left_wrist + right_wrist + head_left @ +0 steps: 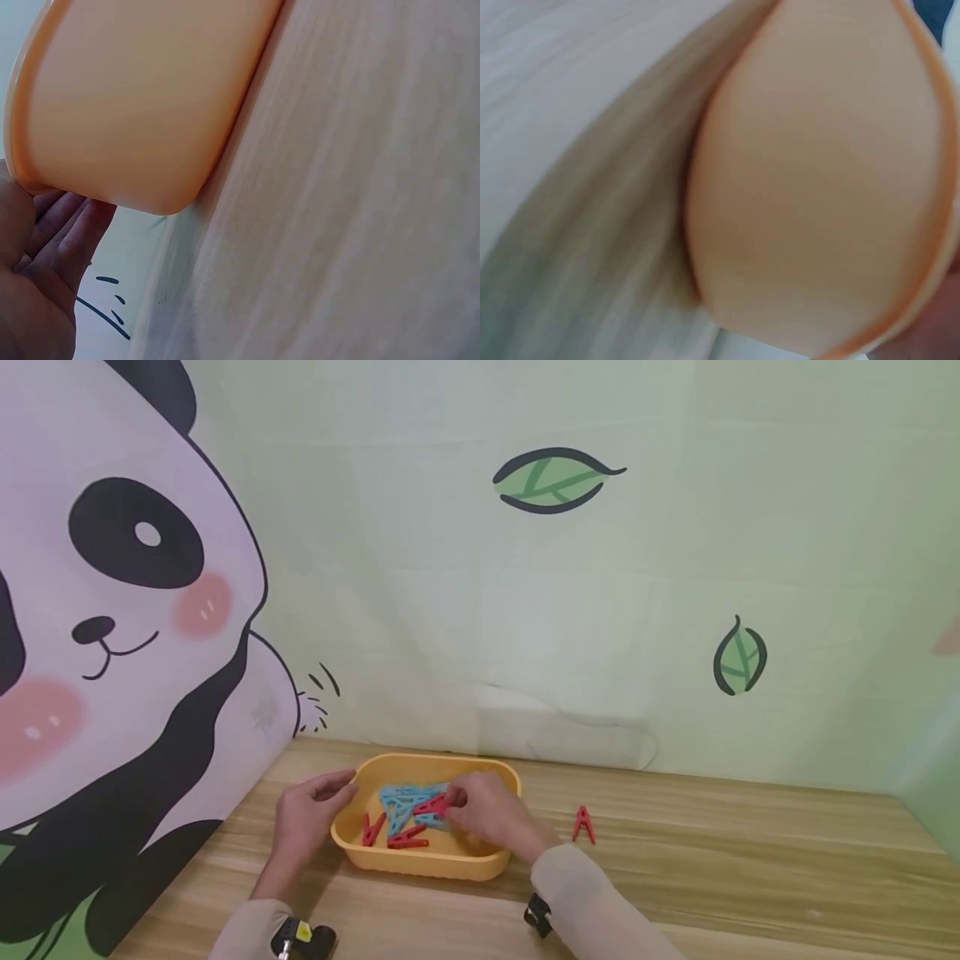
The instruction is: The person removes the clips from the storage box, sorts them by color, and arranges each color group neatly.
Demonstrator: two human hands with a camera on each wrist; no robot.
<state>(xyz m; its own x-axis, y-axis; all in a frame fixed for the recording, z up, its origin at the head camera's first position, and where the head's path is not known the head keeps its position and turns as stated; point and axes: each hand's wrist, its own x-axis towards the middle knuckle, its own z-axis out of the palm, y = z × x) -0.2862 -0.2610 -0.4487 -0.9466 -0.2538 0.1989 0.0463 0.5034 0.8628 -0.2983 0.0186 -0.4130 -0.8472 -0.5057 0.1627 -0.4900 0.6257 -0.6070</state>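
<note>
A yellow plastic basket stands on the table with several blue clothespins and red clothespins inside. At its left end is my left hand, with fairly straight fingers against the outside of the end wall. My right hand reaches over the basket's right side and pinches a red clothespin just above the pile. The right wrist view shows mostly the basket's outer wall, with only a blurred bit of the hand at the lower right edge.
One red clothespin lies on the wooden table, to the right of the basket. Behind the table hangs a light green cloth with printed leaves and a panda.
</note>
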